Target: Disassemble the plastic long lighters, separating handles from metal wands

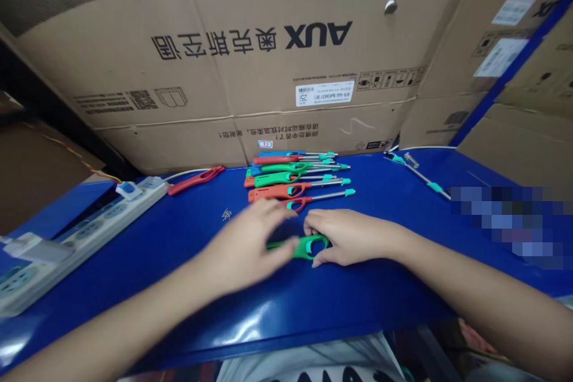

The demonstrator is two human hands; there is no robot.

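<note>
1. Across the blue table (358, 298) we go, and both our hands are at a green lighter (302, 249), out in front of the row
2. Our right hand (338, 236) has it, fingers and thumb curled narrow around the trigger-loop end
3. Our left hand (248, 245) is a blur at the other end, thumb out over the body; we cannot tell whether it grips
4. Just beyond, we have the row of lighters (280, 179), blue, green, orange and red, stems to the right, the nearest partly behind our left hand
5. Off left, a red handle (185, 184) lies just beside the power strip (101, 224)
6. Over right, we spot a rod (421, 178) with teal bits, well apart
7. At the back, we face cardboard (250, 83), its AUX print upside down
</note>
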